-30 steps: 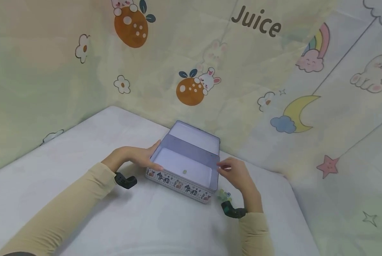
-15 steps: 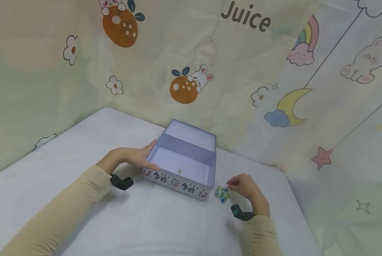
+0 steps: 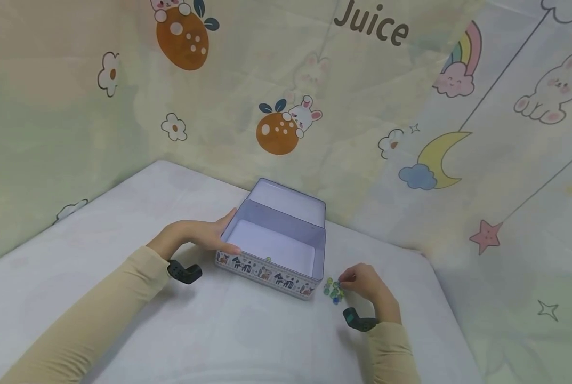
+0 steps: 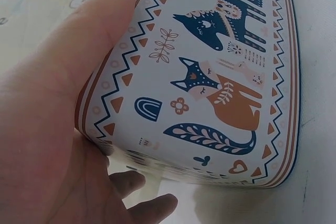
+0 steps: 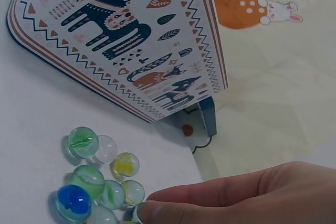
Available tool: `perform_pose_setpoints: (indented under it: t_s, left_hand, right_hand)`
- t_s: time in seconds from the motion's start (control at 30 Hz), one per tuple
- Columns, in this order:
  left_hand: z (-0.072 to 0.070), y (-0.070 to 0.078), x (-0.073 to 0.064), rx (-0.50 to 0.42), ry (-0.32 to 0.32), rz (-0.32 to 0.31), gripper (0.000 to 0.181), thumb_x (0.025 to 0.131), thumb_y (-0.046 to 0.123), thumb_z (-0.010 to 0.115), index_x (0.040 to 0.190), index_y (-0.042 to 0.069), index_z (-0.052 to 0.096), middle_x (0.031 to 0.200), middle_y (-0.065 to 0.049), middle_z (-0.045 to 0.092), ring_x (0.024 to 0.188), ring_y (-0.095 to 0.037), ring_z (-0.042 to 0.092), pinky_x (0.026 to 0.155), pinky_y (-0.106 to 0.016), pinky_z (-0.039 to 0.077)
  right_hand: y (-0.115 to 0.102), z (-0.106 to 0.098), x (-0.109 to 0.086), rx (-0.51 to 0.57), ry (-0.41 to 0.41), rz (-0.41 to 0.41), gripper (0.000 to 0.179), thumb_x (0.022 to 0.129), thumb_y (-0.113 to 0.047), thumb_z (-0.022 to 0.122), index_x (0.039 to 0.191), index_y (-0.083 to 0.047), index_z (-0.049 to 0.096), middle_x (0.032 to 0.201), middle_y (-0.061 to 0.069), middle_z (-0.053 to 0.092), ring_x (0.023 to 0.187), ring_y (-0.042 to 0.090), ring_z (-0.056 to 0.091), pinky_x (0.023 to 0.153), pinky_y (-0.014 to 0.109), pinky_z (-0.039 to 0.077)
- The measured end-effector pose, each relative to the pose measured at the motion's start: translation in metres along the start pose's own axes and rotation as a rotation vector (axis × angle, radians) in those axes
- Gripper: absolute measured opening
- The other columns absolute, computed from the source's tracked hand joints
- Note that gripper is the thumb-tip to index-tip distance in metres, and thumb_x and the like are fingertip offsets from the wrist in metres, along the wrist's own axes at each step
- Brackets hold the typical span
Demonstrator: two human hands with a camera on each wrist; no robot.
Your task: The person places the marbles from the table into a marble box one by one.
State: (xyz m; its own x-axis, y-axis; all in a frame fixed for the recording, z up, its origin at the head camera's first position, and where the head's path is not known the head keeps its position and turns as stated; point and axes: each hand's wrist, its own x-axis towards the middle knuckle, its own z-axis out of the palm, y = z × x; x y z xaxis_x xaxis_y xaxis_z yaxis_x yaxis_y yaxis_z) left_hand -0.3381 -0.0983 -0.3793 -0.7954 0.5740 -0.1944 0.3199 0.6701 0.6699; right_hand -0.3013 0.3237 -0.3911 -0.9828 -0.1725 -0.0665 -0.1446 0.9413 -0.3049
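Note:
A tin box [image 3: 271, 282] with folk-style animal prints stands on the white-covered table, its lid [image 3: 288, 201] tipped back. My left hand [image 3: 208, 234] holds the box's left front corner, thumb over the front rim and fingers along the left side. One small yellow-green marble [image 3: 268, 259] lies inside near the front wall. To the right of the box sits a cluster of glass marbles, among them a blue marble [image 5: 74, 202] and a green marble [image 5: 83, 142]. At the cluster's right edge my right hand [image 3: 365, 282] pinches a clear marble [image 5: 136, 213] between thumb and forefinger, partly hidden by the fingertips.
The white table [image 3: 247, 341] ends against a pale printed backdrop [image 3: 228, 112] just behind the lid. A dark camera is strapped to each wrist. The box's right wall stands between the marble cluster and the box's inside.
My right hand has come from the box's right rim down to the marbles and now pinches one. The left hand stays on the box corner. The head view has shifted slightly.

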Motion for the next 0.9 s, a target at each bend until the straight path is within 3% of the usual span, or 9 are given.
perform_pose_setpoints:
  t_s: [0.3,0.9]
  left_hand:
    - [-0.0009,-0.0029,-0.0001,-0.015,-0.001,-0.004,0.115,0.076,0.059,0.059,0.140,0.014,-0.026,0.151,-0.009,-0.017,0.140,-0.026,-0.002,0.111,-0.049,0.012]
    - [-0.0004,-0.0013,-0.0009,-0.010,0.002,0.022,0.122,0.071,0.063,0.061,0.141,0.010,-0.023,0.151,-0.011,-0.017,0.140,-0.026,-0.003,0.112,-0.047,0.011]
  right_hand:
    - [-0.0043,0.0031,0.0048,0.010,0.000,-0.028,0.008,0.075,-0.008,0.069,0.082,-0.011,0.071,0.081,0.000,0.069,0.077,0.010,0.062,0.074,0.031,0.051]
    - [-0.0088,0.0082,0.0031,-0.052,0.057,-0.008,0.012,0.078,-0.004,0.066,0.087,-0.008,0.072,0.088,0.005,0.068,0.085,0.019,0.062,0.078,0.037,0.050]
